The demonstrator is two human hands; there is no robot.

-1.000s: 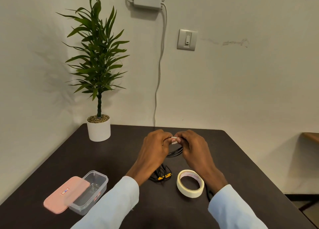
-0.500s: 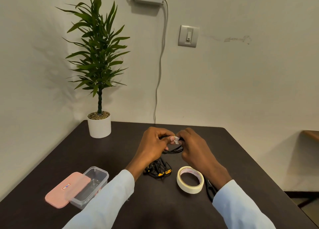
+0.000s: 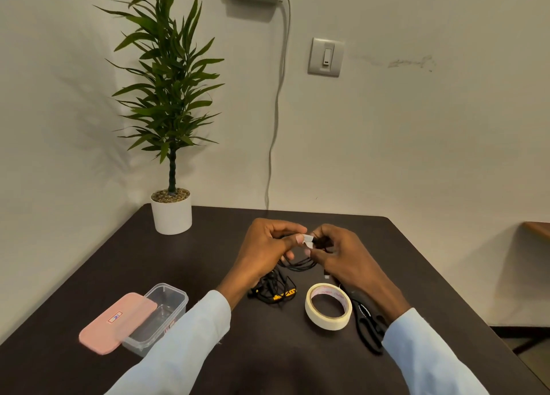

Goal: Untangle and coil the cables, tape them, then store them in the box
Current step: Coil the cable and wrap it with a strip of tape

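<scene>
while the dark rectangular wooden table (image 3: 119, 275) fills the lower frame, a leafy green plant in a white pot (image 3: 171, 214) stands at its upper-left corner. lower left sits a clear plastic box (image 3: 166, 302) with its pink lid (image 3: 117, 323) lying askew over it. at centre, the left hand (image 3: 268, 255) and right hand (image 3: 342, 255) both pinch a coiled black cable (image 3: 297, 265) where a small white tape piece (image 3: 308, 240) wraps it. just below lie a cream masking tape roll (image 3: 329, 310), black scissors (image 3: 369, 326) and a black-and-yellow cable bundle (image 3: 275, 290).
</scene>
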